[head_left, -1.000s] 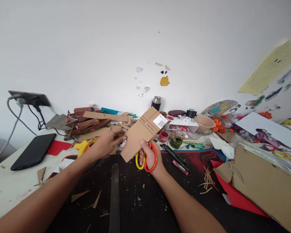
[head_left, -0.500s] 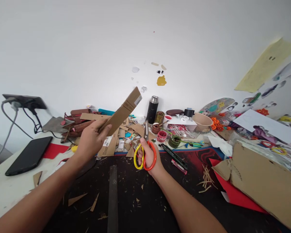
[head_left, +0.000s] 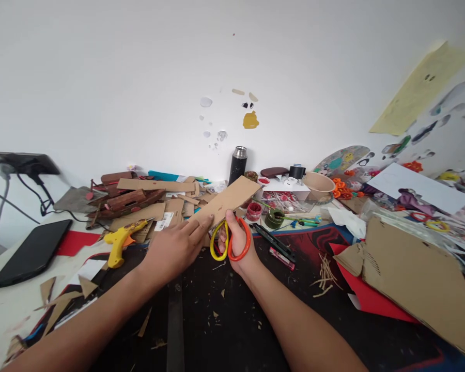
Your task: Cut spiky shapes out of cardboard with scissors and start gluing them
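My left hand (head_left: 176, 248) holds the near end of a long brown cardboard piece (head_left: 228, 199), which slants up and to the right above the desk. My right hand (head_left: 236, 243) grips scissors (head_left: 221, 243) with one yellow and one orange handle loop, right under the cardboard's lower edge. The blades are hidden behind the cardboard. Both hands are close together over the dark cutting mat (head_left: 225, 320).
A metal ruler (head_left: 174, 330) lies on the mat. A yellow glue gun (head_left: 118, 240), cardboard scraps (head_left: 155, 199) and a phone (head_left: 31, 253) lie left. A flask (head_left: 237, 164), paint pots (head_left: 253, 211), a bowl (head_left: 318, 185), a black cutter (head_left: 273, 242), red paper (head_left: 368, 297) and a cardboard sheet (head_left: 414, 281) lie right.
My left hand lowered the cardboard from an upright, edge-on tilt back down to the scissors. My right hand brought the scissors under it, so the blades went out of sight.
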A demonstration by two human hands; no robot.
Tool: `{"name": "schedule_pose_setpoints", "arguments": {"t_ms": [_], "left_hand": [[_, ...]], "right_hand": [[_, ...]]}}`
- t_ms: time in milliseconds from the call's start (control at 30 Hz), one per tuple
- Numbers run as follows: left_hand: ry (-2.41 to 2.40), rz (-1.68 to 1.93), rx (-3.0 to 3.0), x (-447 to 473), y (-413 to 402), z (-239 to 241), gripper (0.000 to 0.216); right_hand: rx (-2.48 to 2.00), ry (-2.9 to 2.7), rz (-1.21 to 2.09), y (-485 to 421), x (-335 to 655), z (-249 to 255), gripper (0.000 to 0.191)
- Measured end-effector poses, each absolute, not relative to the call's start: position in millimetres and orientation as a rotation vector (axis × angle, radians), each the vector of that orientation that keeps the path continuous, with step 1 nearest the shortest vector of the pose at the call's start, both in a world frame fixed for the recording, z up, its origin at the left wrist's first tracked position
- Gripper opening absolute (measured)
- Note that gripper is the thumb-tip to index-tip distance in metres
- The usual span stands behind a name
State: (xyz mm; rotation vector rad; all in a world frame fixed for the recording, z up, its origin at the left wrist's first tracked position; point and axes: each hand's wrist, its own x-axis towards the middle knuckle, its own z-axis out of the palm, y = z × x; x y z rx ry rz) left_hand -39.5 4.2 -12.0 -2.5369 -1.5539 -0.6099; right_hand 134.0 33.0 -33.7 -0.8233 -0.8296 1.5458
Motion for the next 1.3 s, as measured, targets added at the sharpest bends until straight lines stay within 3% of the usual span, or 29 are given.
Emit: {"name": "schedule_pose_setpoints", "arguments": {"t_ms": [233, 433, 567, 700, 867, 1100, 1300], "left_hand": [[-1.598, -0.737, -2.678, -38.6, -4.7, 7.7, 0.041], [-1.977, -1.313, -2.186, -72.1, 20.4, 30.9, 0.047], [-2.231, -1.524, -2.522, -85.1, 35.0, 25.7, 0.058], [-2.379, -1.760, -2.736, -84.9, 31.0, 18.0, 0.050], [-2.546, -1.678, -2.894, -79.0, 25.6, 19.2, 0.052], [-2.418, -2.623, -1.967, -78.9, 33.9, 16.3, 0.050], [-2.254, -2.771, -1.802, -83.8, 42.1, 9.1, 0.042]], "right_hand": [[-0.861, -0.822, 1.492, 32.7, 134.6, -37.4, 0.048], [-0.817, -0.945, 1.549, 28.0, 133.2, -34.4, 0.050], [-0.822, -1.033, 1.561, 23.9, 132.2, -33.7, 0.050], [-0.844, -1.036, 1.574, 22.3, 132.0, -33.9, 0.051], [-0.873, -1.057, 1.584, 22.7, 132.5, -33.9, 0.046], [-0.837, -1.078, 1.661, 21.8, 131.9, -35.8, 0.052], [-0.861, -1.133, 1.716, 19.0, 130.9, -37.0, 0.058]]}}
